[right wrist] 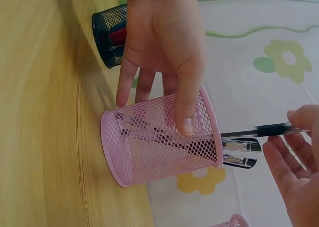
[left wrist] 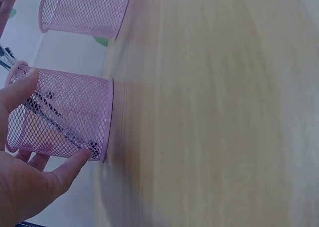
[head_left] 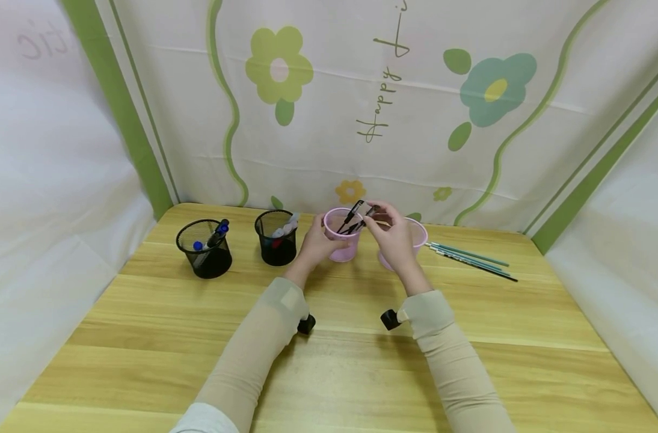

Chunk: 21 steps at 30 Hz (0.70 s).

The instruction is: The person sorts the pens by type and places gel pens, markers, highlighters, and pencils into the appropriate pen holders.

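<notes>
My left hand [head_left: 317,243] grips a pink mesh pen cup [head_left: 344,252], thumb and fingers wrapped around its side; in the left wrist view the cup [left wrist: 75,112] stands at the table's far edge. Above its rim, my right hand [head_left: 392,237] pinches a black pen [right wrist: 271,130] between thumb and fingers. The pen's lower end reaches into the cup. Two clear-and-black pens [right wrist: 243,145] lean inside, their ends sticking out past the rim. Partly behind my right hand is a second pink mesh cup [head_left: 418,232].
Several pencils [head_left: 472,260] lie on the wooden table [head_left: 340,373] at the right. On the left stand a black mesh cup [head_left: 212,267] with blue-capped markers and another black mesh cup [head_left: 277,252] with white-ended markers. A flowered cloth [head_left: 329,132] hangs behind the table.
</notes>
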Each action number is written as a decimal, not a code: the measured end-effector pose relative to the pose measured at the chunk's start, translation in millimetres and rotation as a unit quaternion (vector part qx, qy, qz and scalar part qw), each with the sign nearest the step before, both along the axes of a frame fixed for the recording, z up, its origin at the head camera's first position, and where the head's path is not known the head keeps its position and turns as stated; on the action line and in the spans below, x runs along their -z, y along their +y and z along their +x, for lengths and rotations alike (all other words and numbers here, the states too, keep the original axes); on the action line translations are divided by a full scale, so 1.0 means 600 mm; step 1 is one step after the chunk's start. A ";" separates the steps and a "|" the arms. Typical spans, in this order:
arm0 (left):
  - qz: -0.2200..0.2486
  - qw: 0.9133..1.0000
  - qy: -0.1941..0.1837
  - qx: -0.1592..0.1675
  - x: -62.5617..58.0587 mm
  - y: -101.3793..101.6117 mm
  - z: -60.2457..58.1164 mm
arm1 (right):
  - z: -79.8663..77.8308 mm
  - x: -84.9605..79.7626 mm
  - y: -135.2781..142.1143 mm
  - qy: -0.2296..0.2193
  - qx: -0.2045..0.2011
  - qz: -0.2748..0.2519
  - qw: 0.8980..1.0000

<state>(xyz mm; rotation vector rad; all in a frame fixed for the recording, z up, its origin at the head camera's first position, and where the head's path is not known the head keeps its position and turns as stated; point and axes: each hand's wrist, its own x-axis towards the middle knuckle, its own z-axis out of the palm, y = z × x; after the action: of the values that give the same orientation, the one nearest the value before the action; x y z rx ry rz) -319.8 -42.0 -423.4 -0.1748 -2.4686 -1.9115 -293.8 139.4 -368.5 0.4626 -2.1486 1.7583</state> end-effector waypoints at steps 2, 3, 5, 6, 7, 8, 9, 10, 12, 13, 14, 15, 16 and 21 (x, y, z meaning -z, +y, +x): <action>0.000 1.000 0.002 -0.001 0.000 0.000 0.000 | 0.001 0.000 0.004 -0.001 0.002 0.003 1.000; 0.001 1.000 0.002 -0.001 0.001 0.001 0.000 | 0.001 0.000 0.006 -0.001 0.002 0.003 1.000; 0.003 1.000 0.003 -0.002 0.001 0.001 0.000 | 0.002 -0.001 0.009 0.001 0.006 0.005 1.000; 0.004 1.000 0.003 -0.001 0.001 0.000 0.000 | 0.003 -0.001 0.011 0.003 0.007 0.005 1.000; 0.004 1.000 0.003 -0.001 0.001 0.001 0.001 | 0.003 -0.001 0.012 0.004 0.007 0.004 1.000; 0.004 1.000 0.003 -0.001 0.001 0.002 0.001 | 0.003 -0.001 0.014 0.004 0.007 0.002 1.000; 0.001 1.000 0.002 -0.002 0.000 0.002 0.001 | 0.004 -0.001 0.015 0.005 0.007 0.000 1.000; -0.001 1.000 0.001 -0.003 -0.001 0.002 0.002 | 0.003 0.000 0.017 0.006 0.007 0.000 1.000; -0.003 1.000 0.000 -0.002 -0.003 0.003 0.002 | 0.003 0.000 0.019 0.005 0.008 0.003 1.000; -0.005 1.000 -0.001 -0.003 -0.004 0.003 0.002 | 0.003 0.000 0.020 0.003 0.010 0.006 1.000; -0.007 1.000 -0.001 -0.004 -0.004 0.002 0.002 | 0.003 -0.001 0.021 0.001 0.011 0.009 1.000; -0.007 1.000 -0.001 -0.004 -0.005 0.002 0.003 | 0.003 -0.002 0.022 -0.001 0.012 0.013 1.000; -0.006 1.000 -0.001 -0.005 -0.005 0.002 0.003 | 0.003 -0.003 0.023 -0.003 0.012 0.017 1.000; -0.005 1.000 -0.004 -0.013 -0.004 0.002 0.005 | 0.012 -0.016 0.030 -0.002 0.017 0.041 0.999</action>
<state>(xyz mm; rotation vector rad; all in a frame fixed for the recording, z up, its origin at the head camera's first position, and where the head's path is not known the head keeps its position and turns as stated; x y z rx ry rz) -316.7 -40.7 -420.8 -0.1357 -2.4739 -1.8932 -286.5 157.2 -358.7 0.4405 -2.2234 1.6592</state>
